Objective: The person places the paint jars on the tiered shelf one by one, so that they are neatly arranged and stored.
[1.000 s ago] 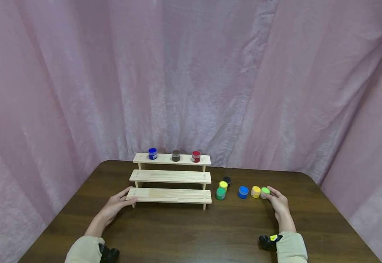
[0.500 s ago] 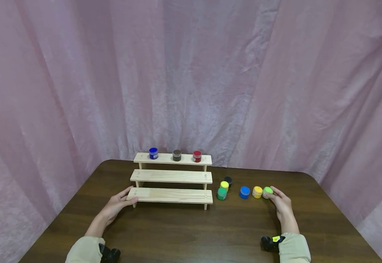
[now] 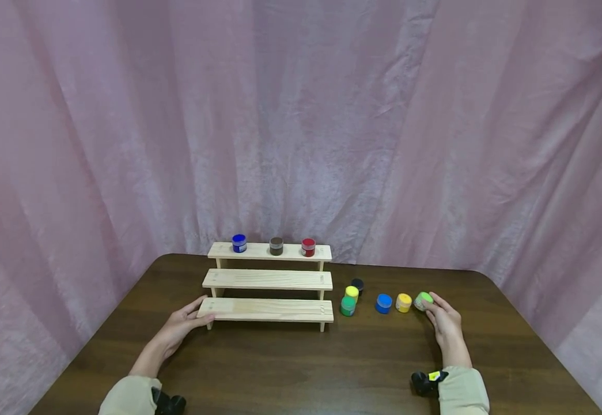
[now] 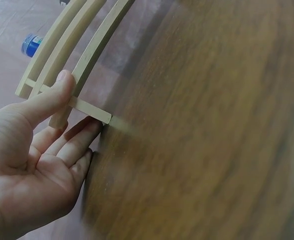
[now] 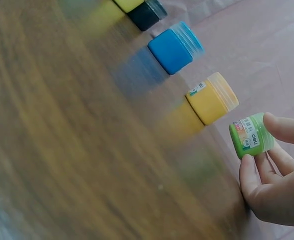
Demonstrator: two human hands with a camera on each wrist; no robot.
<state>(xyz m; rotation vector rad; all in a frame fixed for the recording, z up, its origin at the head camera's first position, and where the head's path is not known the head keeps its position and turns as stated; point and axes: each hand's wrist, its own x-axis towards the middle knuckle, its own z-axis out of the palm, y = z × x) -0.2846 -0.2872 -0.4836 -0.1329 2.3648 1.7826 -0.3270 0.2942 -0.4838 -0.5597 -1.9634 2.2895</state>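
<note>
My left hand (image 3: 178, 328) grips the left end of the bottom step of a three-tier wooden stand (image 3: 267, 309); in the left wrist view the thumb (image 4: 62, 85) lies over the board and fingers reach beneath. A light green paint jar (image 3: 423, 300) is pinched between thumb and fingers of my right hand (image 3: 445, 325). In the right wrist view that jar, with its printed label, is tilted and raised off the table. To its left stand a yellow-orange paint jar (image 3: 403, 302) and a blue paint jar (image 3: 383, 303).
On the top step sit dark blue (image 3: 239, 243), brown (image 3: 276, 246) and red (image 3: 308, 247) jars. Right of the stand, green (image 3: 348, 306), yellow (image 3: 352, 292) and black (image 3: 358, 285) jars cluster on the brown table (image 3: 301, 369). A pink curtain (image 3: 301, 127) hangs behind.
The light green jar has shifted slightly right, away from the yellow-orange one, and has been lifted and tilted in my right hand. My left hand keeps its hold on the stand.
</note>
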